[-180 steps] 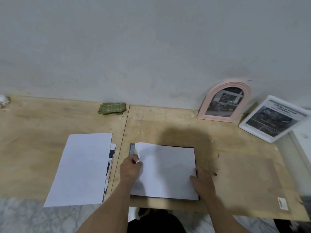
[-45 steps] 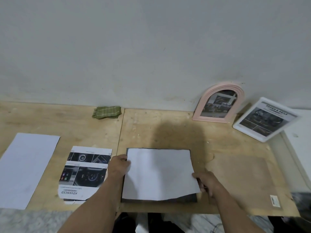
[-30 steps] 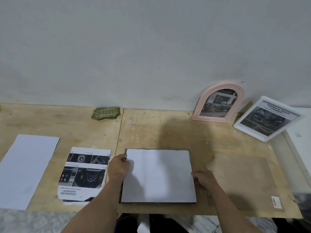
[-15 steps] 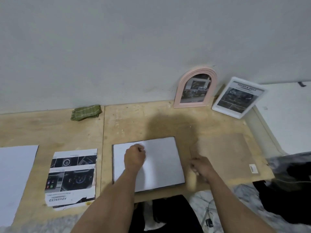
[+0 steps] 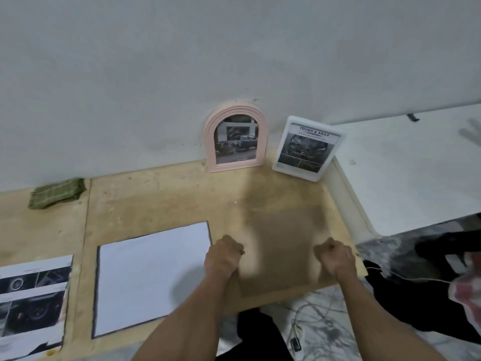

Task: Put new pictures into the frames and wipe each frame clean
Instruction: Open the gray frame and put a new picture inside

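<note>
Left hand, right hand gripping brown backing board edges; pink arched frame, white frame leaning at 12 o'clock; green cloth sitting 10 o'clock.

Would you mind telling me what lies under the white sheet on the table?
Under the white sheet only a thin dark border shows along its left and far edges, apparently a black frame lying flat on the wooden table. The rest of the frame is covered.
</note>
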The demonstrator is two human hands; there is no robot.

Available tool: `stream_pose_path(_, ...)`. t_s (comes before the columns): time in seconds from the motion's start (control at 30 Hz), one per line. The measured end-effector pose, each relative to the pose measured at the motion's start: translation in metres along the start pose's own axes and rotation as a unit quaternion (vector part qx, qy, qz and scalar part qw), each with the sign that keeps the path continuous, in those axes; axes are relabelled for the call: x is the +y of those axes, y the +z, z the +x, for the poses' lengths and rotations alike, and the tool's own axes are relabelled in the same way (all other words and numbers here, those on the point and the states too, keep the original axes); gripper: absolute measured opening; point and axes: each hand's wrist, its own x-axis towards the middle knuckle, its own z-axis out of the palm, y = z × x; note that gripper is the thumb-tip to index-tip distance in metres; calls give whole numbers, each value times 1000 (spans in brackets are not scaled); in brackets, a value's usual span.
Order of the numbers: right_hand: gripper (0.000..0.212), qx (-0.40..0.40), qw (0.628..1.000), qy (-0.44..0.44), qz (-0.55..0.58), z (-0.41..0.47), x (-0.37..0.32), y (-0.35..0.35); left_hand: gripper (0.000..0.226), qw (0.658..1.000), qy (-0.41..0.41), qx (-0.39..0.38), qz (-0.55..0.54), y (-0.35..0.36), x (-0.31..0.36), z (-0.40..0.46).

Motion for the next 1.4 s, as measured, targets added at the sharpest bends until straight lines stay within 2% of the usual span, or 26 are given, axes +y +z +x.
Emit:
stream_pose_path(0.17,14,-19,995,46,81,24,24,-10,32,998,-67,21,-10,19,16,-3)
stream_pose_path(0.27,22,-28,982,98,157,27,29,-16,38,992,-102,35,-58,24,8,0)
stream_pose_path(0.33,18,-40,966,129,220,23,31,-25,39,988,-117,37,-96,21,-1,4)
stream_pose_path(0.47,32,-24,941,161,298,23,36,-27,30,975,-110,50,-185,5,-15,10)
stream_pose_path(0.57,32,-35,947,130,292,10,15,-18,21,964,-77,62,-248,-21,-35,13)
stream_pose_path(0.67,16,-33,959,71,272,-11,-19,4,25,960,-47,63,-269,-56,-78,17)
stream_pose_path(0.77,11,-83,959,39,268,-36,-62,47,22,944,-67,96,-309,-97,-133,10)
stream_pose_path(0.9,15,-181,954,5,238,-76,-106,122,32,920,-105,149,-347,-136,-224,-8)
stream_pose_path(1.03,16,-208,960,10,188,-107,-126,182,21,920,-129,152,-338,-153,-291,-17)
stream_pose_path(1.13,24,-168,965,12,198,-126,-125,198,7,919,-148,145,-336,-149,-319,-12)
stream_pose_path(1.4,24,-91,987,-28,127,-159,-122,193,27,929,-120,160,-312,-141,-316,-20)
